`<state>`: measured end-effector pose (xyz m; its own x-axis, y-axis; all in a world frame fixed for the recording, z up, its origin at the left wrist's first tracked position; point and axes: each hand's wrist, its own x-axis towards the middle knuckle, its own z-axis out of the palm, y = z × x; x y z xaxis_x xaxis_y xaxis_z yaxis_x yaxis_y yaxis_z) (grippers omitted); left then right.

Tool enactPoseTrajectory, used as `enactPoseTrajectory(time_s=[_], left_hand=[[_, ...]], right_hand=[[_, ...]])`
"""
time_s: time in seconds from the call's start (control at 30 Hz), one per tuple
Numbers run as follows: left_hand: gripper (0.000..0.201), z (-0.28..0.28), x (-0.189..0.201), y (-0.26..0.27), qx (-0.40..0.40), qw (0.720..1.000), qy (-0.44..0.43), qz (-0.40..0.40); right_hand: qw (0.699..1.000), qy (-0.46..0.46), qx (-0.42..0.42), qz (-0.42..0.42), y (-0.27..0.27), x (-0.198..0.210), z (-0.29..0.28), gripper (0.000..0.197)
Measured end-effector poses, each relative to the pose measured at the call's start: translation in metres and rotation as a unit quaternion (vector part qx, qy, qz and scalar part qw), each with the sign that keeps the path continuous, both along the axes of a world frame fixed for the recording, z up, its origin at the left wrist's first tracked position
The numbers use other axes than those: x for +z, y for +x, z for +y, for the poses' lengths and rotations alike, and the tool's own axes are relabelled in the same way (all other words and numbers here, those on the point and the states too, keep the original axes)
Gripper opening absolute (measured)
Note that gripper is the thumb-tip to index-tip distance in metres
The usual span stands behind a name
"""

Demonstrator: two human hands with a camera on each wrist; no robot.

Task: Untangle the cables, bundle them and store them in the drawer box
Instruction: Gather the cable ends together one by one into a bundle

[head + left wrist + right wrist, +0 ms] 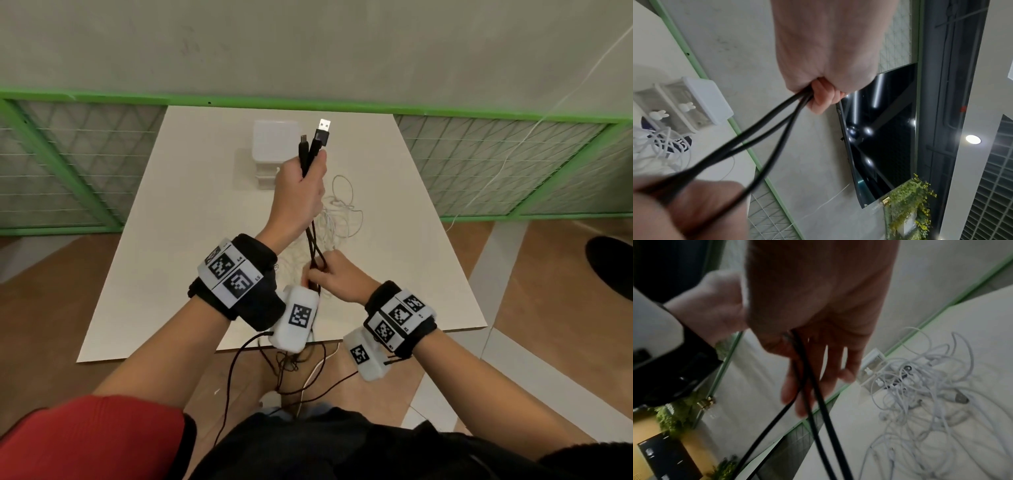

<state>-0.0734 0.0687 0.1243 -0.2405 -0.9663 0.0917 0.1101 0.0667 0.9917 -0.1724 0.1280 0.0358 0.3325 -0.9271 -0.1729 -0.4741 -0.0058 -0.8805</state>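
Observation:
My left hand (301, 186) is raised above the white table (191, 246), fist closed round a black cable (312, 240) just below its two plugs (320, 137), which stick up. The strands run down to my right hand (330, 275), whose fingers hold them near the table's front. In the left wrist view the left hand (824, 91) grips three black cable strands (760, 138). In the right wrist view the black cable strands (818, 402) pass through the right hand (818, 356). A tangle of white cables (339, 212) lies behind my hands. The white drawer box (272, 150) stands at the back.
A green-framed mesh fence (78, 164) runs behind and beside the table. Thin dark sensor wires (284, 363) hang below the table's front edge. A dark round object (611, 267) sits on the floor at right. A wall screen (879, 129) shows in the left wrist view.

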Motion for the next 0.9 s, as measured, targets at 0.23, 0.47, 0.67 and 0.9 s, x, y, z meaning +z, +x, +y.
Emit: enactPoseTrajectory(time_s=[0.23,0.47,0.67,0.9], left_hand=[[0.039,0.0,-0.026,-0.003,0.012,0.993,-0.004,-0.12],[0.041,0.008,-0.036,-0.015,0.001,0.983,-0.002,-0.183],[0.04,0.001,-0.063,-0.005,-0.038,0.975,0.095,-0.196],[0.035,0.004,-0.065,-0.005,-0.111,0.97,0.102,-0.192]], right_hand=[[0.981,0.039,0.045,0.187,-0.019,-0.001,-0.004,0.045],[0.989,-0.071,-0.086,0.1,0.012,-0.005,-0.005,0.034],[0.983,0.102,0.099,0.112,-0.014,0.001,-0.012,0.01],[0.978,-0.081,-0.171,-0.086,-0.037,0.012,-0.042,0.034]])
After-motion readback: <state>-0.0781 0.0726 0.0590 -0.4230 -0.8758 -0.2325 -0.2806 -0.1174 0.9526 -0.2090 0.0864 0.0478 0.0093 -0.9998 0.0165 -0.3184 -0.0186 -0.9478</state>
